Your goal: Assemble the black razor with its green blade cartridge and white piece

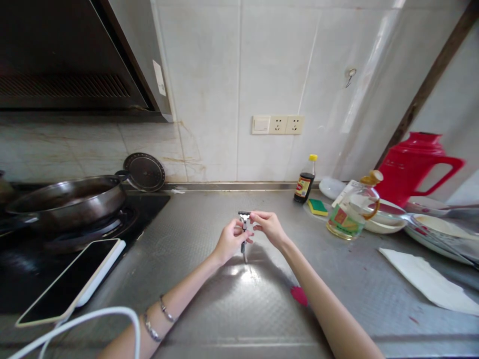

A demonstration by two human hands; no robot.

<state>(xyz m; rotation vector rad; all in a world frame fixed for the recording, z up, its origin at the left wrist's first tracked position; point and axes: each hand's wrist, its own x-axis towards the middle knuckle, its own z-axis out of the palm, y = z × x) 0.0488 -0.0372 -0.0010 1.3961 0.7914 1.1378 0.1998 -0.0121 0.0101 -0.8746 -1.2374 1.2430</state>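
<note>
A razor (243, 247) stands roughly upright over the middle of the steel counter (194, 309), its dark head at the top and its slim handle pointing down. My left hand (229, 241) is closed around the upper handle, just below the head. With its thumb and fingertips, my right hand (270, 227) pinches the right end of the razor head. Part of the handle is hidden behind the left fingers. A small pink-red item (299, 295) lies on the counter, partly covered by my right forearm; its kind is unclear.
To the left, a phone (71, 281) with a white cable lies by the stove, near a steel pan (71, 202). On the right are a sauce bottle (305, 179), sponge (317, 207), glass oil jug (346, 214), red thermos (406, 167), stacked dishes and white paper (426, 281).
</note>
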